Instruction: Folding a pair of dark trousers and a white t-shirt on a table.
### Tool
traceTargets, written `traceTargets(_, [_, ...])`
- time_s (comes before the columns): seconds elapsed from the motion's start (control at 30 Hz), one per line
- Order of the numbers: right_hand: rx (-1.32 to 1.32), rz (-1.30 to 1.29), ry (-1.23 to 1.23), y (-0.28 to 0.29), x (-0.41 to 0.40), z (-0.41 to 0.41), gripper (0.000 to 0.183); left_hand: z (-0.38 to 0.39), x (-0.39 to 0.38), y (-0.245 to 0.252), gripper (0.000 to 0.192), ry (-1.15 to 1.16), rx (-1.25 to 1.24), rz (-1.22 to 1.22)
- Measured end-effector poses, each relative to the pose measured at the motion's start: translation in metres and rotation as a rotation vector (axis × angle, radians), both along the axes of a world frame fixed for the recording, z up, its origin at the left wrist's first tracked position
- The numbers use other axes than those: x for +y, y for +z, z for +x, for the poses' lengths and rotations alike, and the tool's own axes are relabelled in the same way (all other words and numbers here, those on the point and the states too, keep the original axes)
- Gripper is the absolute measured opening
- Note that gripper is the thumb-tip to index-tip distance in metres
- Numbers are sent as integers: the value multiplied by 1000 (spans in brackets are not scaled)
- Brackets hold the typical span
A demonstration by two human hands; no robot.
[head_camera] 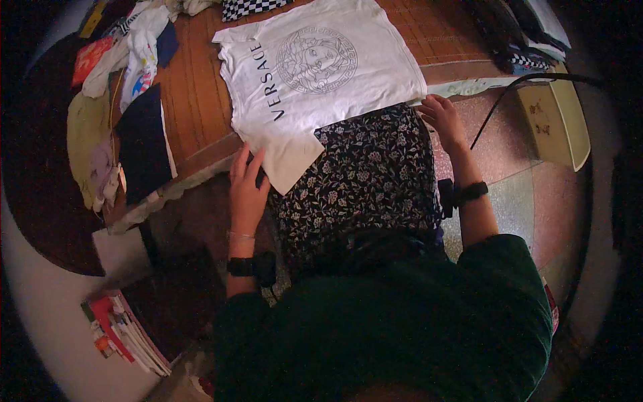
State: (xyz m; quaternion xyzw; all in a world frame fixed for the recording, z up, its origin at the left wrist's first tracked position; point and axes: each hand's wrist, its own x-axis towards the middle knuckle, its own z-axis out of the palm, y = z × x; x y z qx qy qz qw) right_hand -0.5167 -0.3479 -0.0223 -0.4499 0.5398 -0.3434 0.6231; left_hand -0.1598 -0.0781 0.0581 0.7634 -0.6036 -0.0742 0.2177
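Observation:
A white T-shirt (371,75) lies spread sideways over the table's near edge, its printed front up with lettering and a round head emblem. One sleeve (294,161) hangs over my lap, above a black floral skirt (361,171). My left hand (248,176) is at the shirt's shoulder edge beside that sleeve, fingers apart and fingertips at the cloth. At the hem corner on the right is my right hand (444,120), its fingers loosely bent against the fabric. Whether it pinches the hem cannot be made out.
On the wooden table (193,75), a dark folded cloth (145,145) and a heap of clothes (145,45) lie at the left. A checkered cloth (251,9) is at the far edge. A black cable (502,103) and a yellowish bin (557,120) are at right, books (128,331) at lower left.

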Motion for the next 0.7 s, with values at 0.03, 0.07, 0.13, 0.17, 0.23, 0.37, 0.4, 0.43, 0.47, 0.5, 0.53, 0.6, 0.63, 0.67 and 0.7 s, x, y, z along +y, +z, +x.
traceTargets(0.03, [-81,27,1,-10,-8,-3,45,-5,-5,6,55,-20,-7,18])
traceTargets(0.07, [-165,52,4,-11,-12,0,44,-8,-8,8,55,-37,-17,35])
traceTargets(0.13, [-173,19,-81,-13,-18,4,44,-11,-11,3,54,-78,-66,4])
traceTargets(0.17, [-175,4,-125,-8,-17,8,44,-13,-13,1,53,-100,-90,-10])
traceTargets(0.23, [-130,-77,-55,3,-13,9,43,-16,-17,-2,49,-119,-113,-25])
traceTargets(0.37, [308,-438,172,17,1,13,51,-21,-20,1,44,-149,-91,-54])
traceTargets(0.4, [476,-620,201,18,2,12,54,-18,-19,-1,42,-132,-43,-97])
traceTargets(0.43, [644,-801,230,19,3,12,57,-13,-19,-7,40,-115,5,-140])
traceTargets(0.47, [810,-983,258,22,5,13,61,-10,-19,-9,39,-95,50,-183])
traceTargets(0.5, [863,-1008,268,25,5,16,62,-8,-19,-10,36,-32,270,-191])
traceTargets(0.53, [915,-1034,277,28,4,21,63,-5,-18,-12,33,34,489,-199])
traceTargets(0.6, [1023,-1109,303,29,1,24,65,-6,-20,-8,29,120,759,-200])
traceTargets(0.63, [1072,-1160,323,20,-5,24,65,-6,-20,-5,27,146,804,-193])
traceTargets(0.67, [1119,-1213,343,18,-9,27,65,-6,-22,-1,25,173,848,-188])
traceTargets(0.7, [1087,-1233,357,17,-12,27,63,-7,-23,0,24,170,871,-202])
